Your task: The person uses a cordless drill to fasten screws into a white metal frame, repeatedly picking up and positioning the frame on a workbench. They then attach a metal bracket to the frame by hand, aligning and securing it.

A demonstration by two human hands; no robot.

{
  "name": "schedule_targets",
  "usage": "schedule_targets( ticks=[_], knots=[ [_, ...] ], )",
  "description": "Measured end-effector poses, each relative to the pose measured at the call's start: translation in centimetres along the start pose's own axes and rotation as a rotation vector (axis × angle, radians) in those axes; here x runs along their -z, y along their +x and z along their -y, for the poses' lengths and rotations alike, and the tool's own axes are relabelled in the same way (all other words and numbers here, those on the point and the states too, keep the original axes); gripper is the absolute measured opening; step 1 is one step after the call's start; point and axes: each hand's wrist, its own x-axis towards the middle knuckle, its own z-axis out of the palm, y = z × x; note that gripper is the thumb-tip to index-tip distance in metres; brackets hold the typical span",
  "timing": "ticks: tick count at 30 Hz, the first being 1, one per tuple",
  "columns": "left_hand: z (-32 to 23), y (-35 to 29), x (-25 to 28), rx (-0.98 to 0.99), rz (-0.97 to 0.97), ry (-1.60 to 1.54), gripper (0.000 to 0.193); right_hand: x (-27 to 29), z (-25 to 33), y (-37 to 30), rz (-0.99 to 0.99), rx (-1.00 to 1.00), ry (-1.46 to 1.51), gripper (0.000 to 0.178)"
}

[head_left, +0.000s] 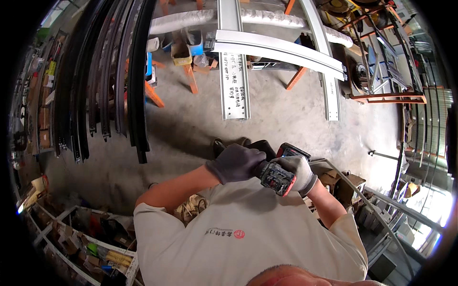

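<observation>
In front of my chest I hold a dark cordless drill (277, 178) with a red-edged rear end, and its battery sticks out on the far side. My right hand (298, 170), in a light grey glove, is wrapped round the drill's handle. My left hand (236, 163), in a dark grey glove, is closed at the drill's front end and hides the chuck. Whether a bit sits there I cannot make out. Beyond my hands, a white metal profile (281, 49) lies across two white rails, the left rail (235, 102) bearing handwriting and the right rail (332, 102) holes near its end.
Long dark profiles (138, 95) lie side by side on my left. An orange-framed rack (391, 98) stands at the far right. Yellow and blue bins (181, 55) sit beyond the left rail. Behind me are a cluttered shelf (59, 217) and a metal railing (362, 205).
</observation>
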Motion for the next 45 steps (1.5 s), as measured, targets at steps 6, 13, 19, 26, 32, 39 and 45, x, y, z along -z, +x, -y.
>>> schedule_targets(
  ticks=[6,13,19,26,32,39,45],
  knots=[
    [-0.1,4.5,0.4,0.011,-0.048,0.117,0.015,2.7,-5.5,0.8,0.051,0.004,0.098,0.031],
    [-0.6,12.1,-0.7,0.214,-0.072,0.237,0.018,7.4,-14.1,1.5,0.113,0.128,0.246,0.045],
    [0.0,16.1,-0.1,0.449,-0.067,0.241,0.016,8.1,-19.4,1.9,0.147,0.070,0.391,0.047],
    [13.1,4.8,6.1,0.843,-0.730,0.088,0.024,6.6,-24.8,2.2,0.082,-0.037,0.219,0.034],
    [34.5,-1.1,8.3,1.076,-1.125,-1.104,0.024,3.0,-29.4,-0.4,-0.002,-0.513,-0.139,0.020],
    [53.6,8.9,6.8,1.184,-1.069,-1.236,0.019,-3.4,-35.9,-4.7,0.165,-0.754,-0.142,0.033],
    [62.9,17.4,3.7,1.116,-0.805,-1.155,0.023,-10.8,-44.2,-10.6,0.414,-1.188,0.322,0.044]
  ],
)
